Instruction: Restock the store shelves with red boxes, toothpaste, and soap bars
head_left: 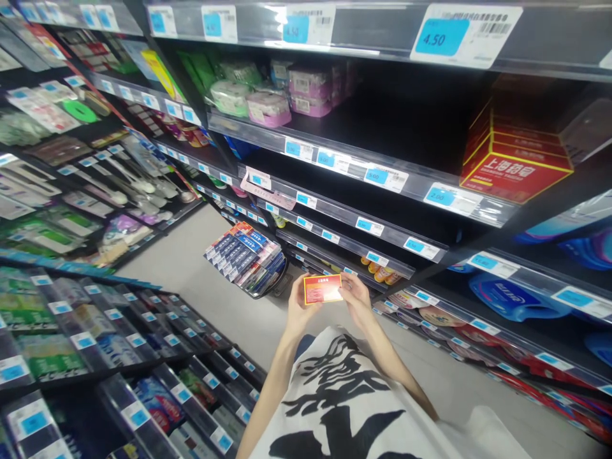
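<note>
Between both hands I hold a small red box (321, 290) with a yellow border, its broad face turned up toward me. My left hand (299, 301) is closed on the box's left end, and my right hand (354, 295) grips the right end. Bright glare covers the lower right part of that face, and its print is too small to read. Similar red and yellow boxes (519, 166) stand on the shelf at the upper right.
A basket (258, 294) packed with boxed goods stands on the aisle floor (191, 239) ahead. Shelf racks line both sides. On the right are pink soap boxes (310, 92) and a blue bottle (511, 296). Hanging utensils (138, 172) fill the far left rack.
</note>
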A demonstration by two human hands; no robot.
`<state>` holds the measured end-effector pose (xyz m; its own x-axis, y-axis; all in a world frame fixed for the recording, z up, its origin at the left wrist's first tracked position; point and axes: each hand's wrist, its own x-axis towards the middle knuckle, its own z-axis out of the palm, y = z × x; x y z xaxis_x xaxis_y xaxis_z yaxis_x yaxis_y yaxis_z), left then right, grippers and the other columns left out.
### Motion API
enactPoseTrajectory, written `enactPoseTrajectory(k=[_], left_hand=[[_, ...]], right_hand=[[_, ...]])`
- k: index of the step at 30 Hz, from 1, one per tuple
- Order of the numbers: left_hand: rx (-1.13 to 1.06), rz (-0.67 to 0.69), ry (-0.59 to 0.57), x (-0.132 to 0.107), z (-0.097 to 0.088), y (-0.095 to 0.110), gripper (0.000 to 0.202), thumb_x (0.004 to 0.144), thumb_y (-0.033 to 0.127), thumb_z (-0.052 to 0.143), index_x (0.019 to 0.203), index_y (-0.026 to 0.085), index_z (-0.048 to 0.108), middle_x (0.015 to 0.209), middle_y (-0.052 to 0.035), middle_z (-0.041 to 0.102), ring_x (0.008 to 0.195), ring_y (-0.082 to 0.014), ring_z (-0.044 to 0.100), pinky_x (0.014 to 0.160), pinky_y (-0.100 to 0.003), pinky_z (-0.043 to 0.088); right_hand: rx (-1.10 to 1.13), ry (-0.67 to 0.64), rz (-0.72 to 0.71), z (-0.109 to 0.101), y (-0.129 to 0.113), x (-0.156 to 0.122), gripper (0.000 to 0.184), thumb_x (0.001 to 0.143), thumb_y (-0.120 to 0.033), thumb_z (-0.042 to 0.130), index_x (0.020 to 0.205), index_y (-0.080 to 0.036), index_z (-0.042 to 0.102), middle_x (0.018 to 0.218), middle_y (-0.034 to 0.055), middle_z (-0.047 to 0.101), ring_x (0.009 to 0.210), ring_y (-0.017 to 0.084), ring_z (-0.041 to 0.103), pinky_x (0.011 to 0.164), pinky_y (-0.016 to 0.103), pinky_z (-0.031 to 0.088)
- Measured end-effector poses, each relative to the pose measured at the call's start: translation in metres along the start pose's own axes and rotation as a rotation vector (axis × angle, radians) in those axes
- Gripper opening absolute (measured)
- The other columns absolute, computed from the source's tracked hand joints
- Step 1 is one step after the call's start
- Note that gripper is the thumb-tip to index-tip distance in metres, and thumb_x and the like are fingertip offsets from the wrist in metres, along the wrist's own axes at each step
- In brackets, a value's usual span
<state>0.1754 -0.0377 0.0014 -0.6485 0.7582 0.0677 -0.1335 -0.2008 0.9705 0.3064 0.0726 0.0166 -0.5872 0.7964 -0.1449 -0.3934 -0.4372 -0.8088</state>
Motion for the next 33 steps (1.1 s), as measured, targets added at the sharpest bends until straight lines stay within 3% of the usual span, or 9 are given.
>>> enactPoseTrajectory(k=[11, 16, 19, 23, 26, 29, 33], left_hand=[[-0.008, -0.043, -0.025, 0.009, 0.011, -0.002, 0.096, 0.056, 0.059, 0.095, 0.135, 0.023, 0.055, 0.138, -0.0161, 0.063, 0.124, -0.0326, 0.065, 0.1, -0.04, 0.056], [0.098, -0.007, 0.007, 0.009, 0.01, -0.005, 0.09, 0.059, 0.055, 0.095, 0.133, 0.024, 0.055, 0.135, -0.0138, 0.063, 0.121, -0.0308, 0.065, 0.101, -0.041, 0.055], [0.212, 0.08, 0.043, 0.009, 0.01, -0.002, 0.084, 0.056, 0.054, 0.096, 0.125, 0.024, 0.059, 0.126, -0.01, 0.062, 0.116, -0.0285, 0.065, 0.101, -0.042, 0.055], [0.503, 0.247, 0.069, 0.009, 0.014, 0.008, 0.074, 0.055, 0.054, 0.096, 0.115, 0.022, 0.067, 0.119, -0.0083, 0.058, 0.116, -0.0292, 0.061, 0.102, -0.045, 0.052], [0.679, 0.325, 0.0, 0.007, 0.021, 0.014, 0.064, 0.064, 0.047, 0.093, 0.118, 0.024, 0.069, 0.118, -0.0085, 0.058, 0.114, -0.0284, 0.06, 0.1, -0.044, 0.052], [0.731, 0.395, -0.131, 0.006, 0.028, 0.017, 0.055, 0.073, 0.039, 0.088, 0.123, 0.026, 0.069, 0.121, -0.0096, 0.062, 0.114, -0.0288, 0.06, 0.1, -0.045, 0.051], [0.743, 0.407, -0.223, 0.007, 0.034, 0.018, 0.056, 0.079, 0.029, 0.083, 0.132, 0.027, 0.063, 0.128, -0.0107, 0.067, 0.119, -0.0311, 0.06, 0.105, -0.05, 0.047]], right_hand=[[-0.051, 0.021, -0.028, -0.011, -0.002, 0.003, 0.034, 0.072, -0.027, 0.087, 0.103, -0.024, 0.074, 0.099, 0.0021, 0.07, 0.081, 0.015, 0.058, 0.073, 0.026, 0.05], [-0.078, 0.036, 0.035, -0.016, 0.003, 0.007, 0.035, 0.074, -0.033, 0.088, 0.106, -0.024, 0.076, 0.088, 0.0023, 0.073, 0.082, 0.018, 0.062, 0.075, 0.029, 0.052], [-0.122, 0.035, 0.085, -0.016, 0.006, 0.008, 0.037, 0.076, -0.036, 0.087, 0.11, -0.022, 0.077, 0.098, 0.0047, 0.077, 0.089, 0.02, 0.066, 0.08, 0.03, 0.054], [-0.071, -0.104, 0.172, -0.01, 0.005, 0.003, 0.044, 0.08, -0.043, 0.083, 0.12, -0.024, 0.075, 0.118, 0.0073, 0.076, 0.11, 0.024, 0.067, 0.089, 0.032, 0.054], [0.017, -0.19, 0.218, -0.007, 0.008, -0.003, 0.053, 0.077, -0.043, 0.087, 0.125, -0.028, 0.072, 0.126, 0.0053, 0.073, 0.118, 0.024, 0.065, 0.097, 0.034, 0.053], [0.119, -0.155, 0.246, -0.009, 0.018, -0.005, 0.048, 0.075, -0.041, 0.087, 0.118, -0.028, 0.072, 0.122, 0.0034, 0.075, 0.117, 0.023, 0.066, 0.101, 0.035, 0.052], [0.365, -0.084, 0.36, -0.014, 0.025, -0.005, 0.05, 0.076, -0.059, 0.078, 0.108, -0.021, 0.073, 0.103, 0.0071, 0.078, 0.106, 0.028, 0.07, 0.093, 0.042, 0.057]])
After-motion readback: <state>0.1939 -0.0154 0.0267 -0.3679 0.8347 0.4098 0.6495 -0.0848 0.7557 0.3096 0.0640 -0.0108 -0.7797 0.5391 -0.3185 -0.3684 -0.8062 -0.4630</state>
